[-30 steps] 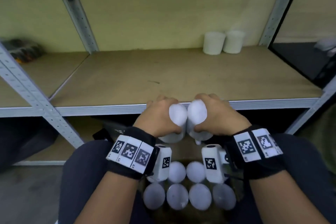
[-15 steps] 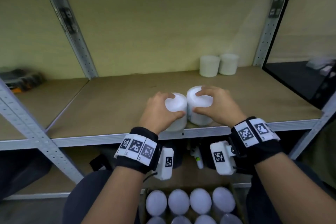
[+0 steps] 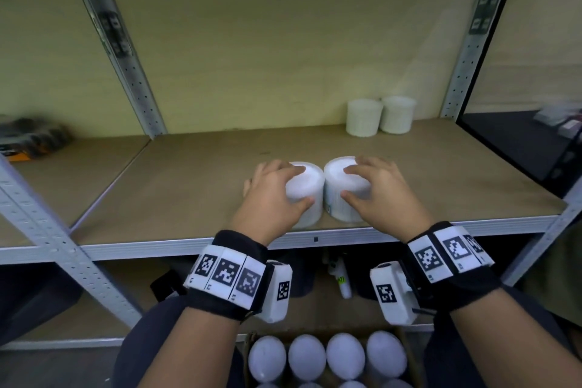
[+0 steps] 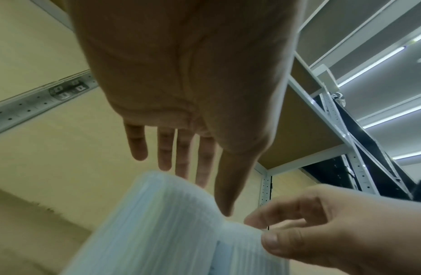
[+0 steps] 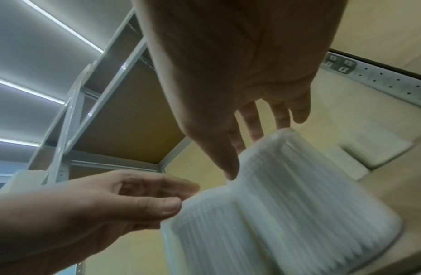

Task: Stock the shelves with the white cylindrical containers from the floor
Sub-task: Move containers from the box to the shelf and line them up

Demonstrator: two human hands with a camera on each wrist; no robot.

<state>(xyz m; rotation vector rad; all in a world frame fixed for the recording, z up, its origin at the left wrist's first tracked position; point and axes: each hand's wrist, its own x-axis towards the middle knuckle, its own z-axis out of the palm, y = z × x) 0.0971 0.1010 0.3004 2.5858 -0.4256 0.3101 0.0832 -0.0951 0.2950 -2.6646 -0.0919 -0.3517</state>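
Note:
Two white ribbed cylindrical containers stand side by side near the front edge of the wooden shelf. My left hand grips the left container from above, thumb on its near side and fingers spread over the lid. My right hand holds the right container the same way. The left wrist view shows the left hand spanning its container. The right wrist view shows the right hand over its container.
Two more white containers stand at the shelf's back right. A cardboard box on the floor between my knees holds several white containers. Perforated metal uprights flank the bay. Dark packets lie on the left shelf.
Both hands lifted the two containers from above the floor box up to the shelf's front edge, then moved them slightly further onto the board. My fingers are more spread now.

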